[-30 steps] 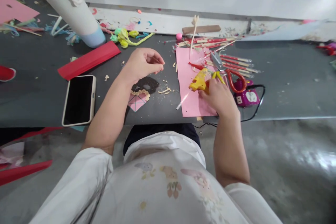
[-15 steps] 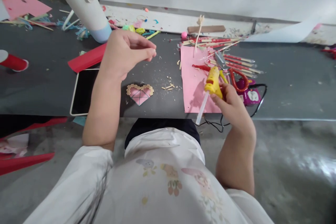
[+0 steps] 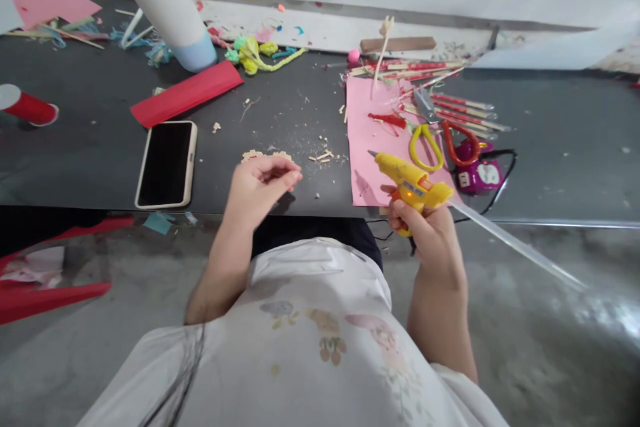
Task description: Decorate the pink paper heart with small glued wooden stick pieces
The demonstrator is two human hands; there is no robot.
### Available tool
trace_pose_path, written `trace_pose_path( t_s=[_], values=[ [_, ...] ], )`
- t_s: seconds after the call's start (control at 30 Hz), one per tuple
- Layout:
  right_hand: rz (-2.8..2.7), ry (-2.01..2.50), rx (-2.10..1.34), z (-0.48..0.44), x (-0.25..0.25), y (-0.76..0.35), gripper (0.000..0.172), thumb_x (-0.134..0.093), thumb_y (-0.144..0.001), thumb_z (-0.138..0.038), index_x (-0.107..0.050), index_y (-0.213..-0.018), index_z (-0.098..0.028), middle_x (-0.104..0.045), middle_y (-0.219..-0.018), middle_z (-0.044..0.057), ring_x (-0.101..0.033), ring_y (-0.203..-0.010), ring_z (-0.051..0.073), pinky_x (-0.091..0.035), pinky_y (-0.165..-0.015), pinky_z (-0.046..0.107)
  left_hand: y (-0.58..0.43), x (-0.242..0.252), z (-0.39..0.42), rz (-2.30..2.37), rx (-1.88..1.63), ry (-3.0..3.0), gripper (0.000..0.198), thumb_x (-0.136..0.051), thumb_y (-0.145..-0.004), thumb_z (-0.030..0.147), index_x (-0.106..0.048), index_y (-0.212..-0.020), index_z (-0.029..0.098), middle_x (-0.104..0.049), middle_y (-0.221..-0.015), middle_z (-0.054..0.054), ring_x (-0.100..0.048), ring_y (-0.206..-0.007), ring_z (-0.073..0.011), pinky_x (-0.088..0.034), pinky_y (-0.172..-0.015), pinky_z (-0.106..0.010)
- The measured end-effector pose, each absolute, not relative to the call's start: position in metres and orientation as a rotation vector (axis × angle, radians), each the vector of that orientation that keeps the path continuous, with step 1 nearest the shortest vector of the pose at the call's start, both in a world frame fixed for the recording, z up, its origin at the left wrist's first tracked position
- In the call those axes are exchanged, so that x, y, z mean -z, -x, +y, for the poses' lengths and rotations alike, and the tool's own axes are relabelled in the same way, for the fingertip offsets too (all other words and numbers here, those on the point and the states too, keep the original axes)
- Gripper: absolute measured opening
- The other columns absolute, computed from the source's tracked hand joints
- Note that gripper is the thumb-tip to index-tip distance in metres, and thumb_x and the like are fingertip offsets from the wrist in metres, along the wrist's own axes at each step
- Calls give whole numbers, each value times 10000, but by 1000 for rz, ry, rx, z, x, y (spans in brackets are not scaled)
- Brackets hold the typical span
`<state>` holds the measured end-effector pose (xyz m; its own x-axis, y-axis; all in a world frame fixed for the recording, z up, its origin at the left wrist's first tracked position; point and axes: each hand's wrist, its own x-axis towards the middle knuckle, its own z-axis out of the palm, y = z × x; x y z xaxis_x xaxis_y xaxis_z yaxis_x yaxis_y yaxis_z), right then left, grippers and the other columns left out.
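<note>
My left hand (image 3: 260, 190) is closed in a pinch low over the table's front edge. Whatever is between its fingertips, if anything, is too small to make out. Behind it lies the heart-shaped piece with a beaded-looking wooden border (image 3: 253, 155); most of the piece is hidden by the hand. My right hand (image 3: 434, 237) grips a yellow hot glue gun (image 3: 413, 181) by its handle, nozzle pointing up and left. A long clear glue stick (image 3: 515, 243) sticks out of its back. Small cut wooden bits (image 3: 323, 156) lie between the hands.
Pink paper (image 3: 365, 140) lies under scissors (image 3: 426, 147), with red-wrapped sticks (image 3: 463, 110) beyond. A purple device (image 3: 479, 175) with a cord sits at right. To the left are a phone (image 3: 166, 165), folded red paper (image 3: 187, 93), a bottle (image 3: 170, 7) and a red spool (image 3: 30, 107).
My left hand has come down and toward me, now covering much of the heart. My right hand has turned the glue gun, so its nozzle points up-left and its stick swings out right.
</note>
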<state>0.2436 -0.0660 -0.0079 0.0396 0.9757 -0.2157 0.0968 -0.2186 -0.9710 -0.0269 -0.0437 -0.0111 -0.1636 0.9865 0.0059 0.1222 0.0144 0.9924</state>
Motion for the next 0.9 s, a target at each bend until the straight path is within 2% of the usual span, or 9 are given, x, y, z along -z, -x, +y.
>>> trace_pose_path(
  t_s=[0.23, 0.5, 0.6, 0.73, 0.8, 0.9],
  values=[
    [-988, 1393, -1342, -69, 18, -225, 234, -665, -806, -306, -692, -1006, -188, -505, -530, -58, -427, -487, 93, -325, -489, 253, 7, 29, -48, 1664, -1164, -1684, 104, -646, -802, 177, -735, -853, 176, -750, -815, -3, -670, -706, -97, -545, -693, -206],
    [-976, 1342, -1321, -70, 19, -233, 225, -681, -792, -321, -696, -988, -212, -495, -534, -57, -439, -488, 98, -315, -484, 262, 19, 18, -71, 1287, -775, -2374, 121, -623, -898, 220, -740, -920, 199, -714, -871, -27, -649, -827, -132, -522, -752, -250],
    [-1001, 1329, -1311, -72, 21, -236, 218, -676, -799, -325, -703, -989, -222, -496, -555, -51, -445, -498, 103, -327, -498, 275, 22, 16, -77, 1290, -824, -2318, 131, -607, -903, 191, -737, -905, 206, -709, -865, -19, -646, -812, -118, -519, -733, -233],
    [-990, 1314, -1353, -72, 23, -239, 212, -669, -811, -309, -702, -1006, -232, -501, -578, -46, -447, -506, 103, -320, -494, 275, 38, 6, -84, 1339, -880, -2109, 95, -640, -870, 165, -722, -845, 206, -697, -828, 4, -622, -715, -85, -475, -620, -195],
    [-973, 1311, -1357, -71, 22, -240, 212, -667, -804, -290, -702, -1000, -217, -498, -577, -46, -445, -500, 101, -312, -495, 279, 51, 0, -90, 1244, -792, -2028, 96, -642, -865, 165, -715, -820, 208, -684, -797, 15, -615, -695, -79, -463, -609, -191],
    [-934, 1288, -1348, -71, 20, -239, 205, -671, -780, -248, -706, -971, -181, -498, -556, -46, -440, -479, 98, -289, -494, 285, 65, -1, -99, 1056, -434, -1953, 127, -607, -881, 183, -727, -866, 223, -691, -845, 17, -623, -707, -76, -468, -637, -185]
  ],
)
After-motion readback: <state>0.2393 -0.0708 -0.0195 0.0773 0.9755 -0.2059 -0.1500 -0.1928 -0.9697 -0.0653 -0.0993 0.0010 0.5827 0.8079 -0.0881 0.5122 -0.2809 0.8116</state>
